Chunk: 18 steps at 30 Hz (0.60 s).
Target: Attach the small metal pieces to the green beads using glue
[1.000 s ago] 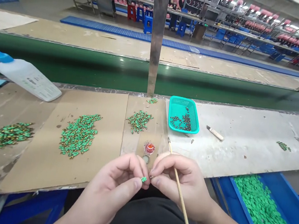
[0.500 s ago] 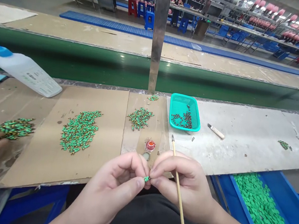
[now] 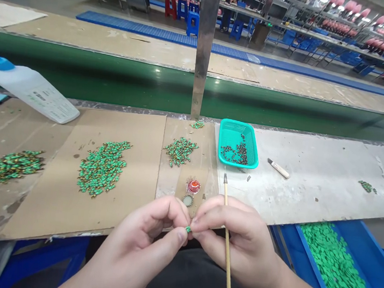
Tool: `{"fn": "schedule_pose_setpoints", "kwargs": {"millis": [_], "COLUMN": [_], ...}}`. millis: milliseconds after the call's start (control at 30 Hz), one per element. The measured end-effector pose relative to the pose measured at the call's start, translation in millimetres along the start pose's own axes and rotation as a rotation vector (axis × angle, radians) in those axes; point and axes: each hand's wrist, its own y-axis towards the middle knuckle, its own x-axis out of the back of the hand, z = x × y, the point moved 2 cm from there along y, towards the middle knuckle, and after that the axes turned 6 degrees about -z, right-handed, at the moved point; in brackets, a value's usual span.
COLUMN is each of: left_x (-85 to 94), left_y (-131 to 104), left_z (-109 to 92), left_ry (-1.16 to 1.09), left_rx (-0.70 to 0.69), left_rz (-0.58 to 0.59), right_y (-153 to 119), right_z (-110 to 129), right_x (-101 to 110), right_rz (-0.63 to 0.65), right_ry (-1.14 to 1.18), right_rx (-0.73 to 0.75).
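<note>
Between the fingertips of my left hand [image 3: 153,243] is a small green piece [image 3: 188,229], pinched by thumb and forefinger. My right hand [image 3: 237,237] meets it from the other side, its thumb and forefinger closed at the same piece. A thin paintbrush [image 3: 227,250] with a wooden handle also rests in my right hand, bristles pointing away from me. Just beyond my fingertips sit a small red pot [image 3: 193,186] and a round grey-white cap [image 3: 187,201]. A pile of small green and brown pieces [image 3: 180,151] lies farther back.
A teal basket [image 3: 222,140] holds small dark pieces. Right of it lies a short knife-like tool [image 3: 278,168]. Larger green-brown piles [image 3: 102,168] lie leftward, with a white squeeze bottle [image 3: 34,93] behind. A blue bin [image 3: 374,252] of green pieces stands at lower right.
Another person's hand at the far left has left the pile there. In my right hand the brush has shifted slightly. My hands stay together at the small green piece.
</note>
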Motion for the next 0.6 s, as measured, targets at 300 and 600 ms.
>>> {"fn": "schedule_pose_setpoints", "kwargs": {"millis": [300,600], "left_x": [2.1,5.9], "left_y": [-1.2,-6.2], "left_z": [1.0,5.0], "left_ry": [0.041,0.23], "left_rx": [-0.025,-0.307], "left_rz": [-0.002,-0.107], "right_y": [-0.5,-0.7], "right_z": [-7.3,-5.8], "right_x": [1.2,4.3], "right_rz": [-0.005,-0.028], "right_ry": [0.048,0.067], "right_rx": [-0.105,-0.226]}}
